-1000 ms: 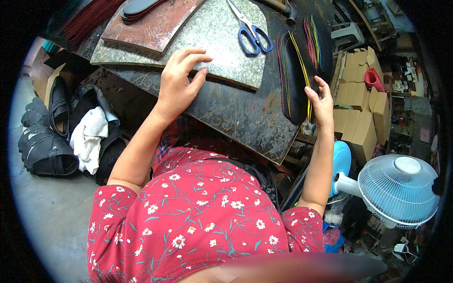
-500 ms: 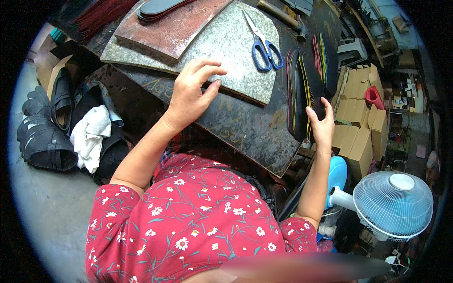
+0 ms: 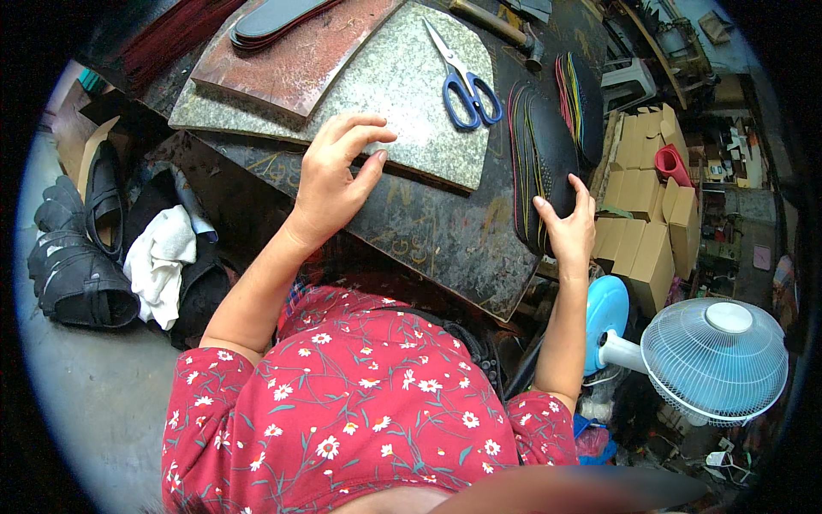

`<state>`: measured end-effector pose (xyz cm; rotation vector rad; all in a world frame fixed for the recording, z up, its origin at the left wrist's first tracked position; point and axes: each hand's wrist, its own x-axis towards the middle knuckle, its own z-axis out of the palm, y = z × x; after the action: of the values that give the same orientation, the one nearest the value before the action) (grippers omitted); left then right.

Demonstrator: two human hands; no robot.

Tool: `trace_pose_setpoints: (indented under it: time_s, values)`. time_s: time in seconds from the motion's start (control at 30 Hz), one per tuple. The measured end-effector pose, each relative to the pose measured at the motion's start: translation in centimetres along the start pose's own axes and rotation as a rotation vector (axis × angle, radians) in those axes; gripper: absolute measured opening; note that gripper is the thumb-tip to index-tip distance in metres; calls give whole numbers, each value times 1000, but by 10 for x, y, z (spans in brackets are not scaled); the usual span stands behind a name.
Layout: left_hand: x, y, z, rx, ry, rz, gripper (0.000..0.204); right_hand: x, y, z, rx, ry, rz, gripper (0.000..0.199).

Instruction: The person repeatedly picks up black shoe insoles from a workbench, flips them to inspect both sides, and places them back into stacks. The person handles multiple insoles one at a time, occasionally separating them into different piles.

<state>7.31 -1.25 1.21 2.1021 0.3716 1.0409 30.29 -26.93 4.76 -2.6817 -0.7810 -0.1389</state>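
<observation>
While the stack of black sole-shaped pieces (image 3: 539,158) lies on the right part of the dark tabletop (image 3: 428,244), the right hand (image 3: 569,233) has its grip partly open around the near end; I cannot tell if it holds firmly. The left hand (image 3: 334,188), half open and empty, is near the speckled slab (image 3: 402,103), which carries blue-handled scissors (image 3: 461,70).

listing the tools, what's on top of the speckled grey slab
On the speckled grey slab lie blue-handled scissors and a reddish board bearing stacked sole-shaped pieces. The slab beneath the board and behind the left hand is hidden.
</observation>
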Motion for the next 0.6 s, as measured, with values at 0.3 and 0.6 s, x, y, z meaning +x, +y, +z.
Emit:
trace_pose_setpoints:
  time_s: [0.3, 0.6]
  values:
    - [0, -2, 2, -15, 11, -5, 21, -11, 16, -1, 581, -35, 57, 52]
    - [0, -2, 1, -7, 15, -1, 20, -15, 28, -12, 841, -75, 269, 45]
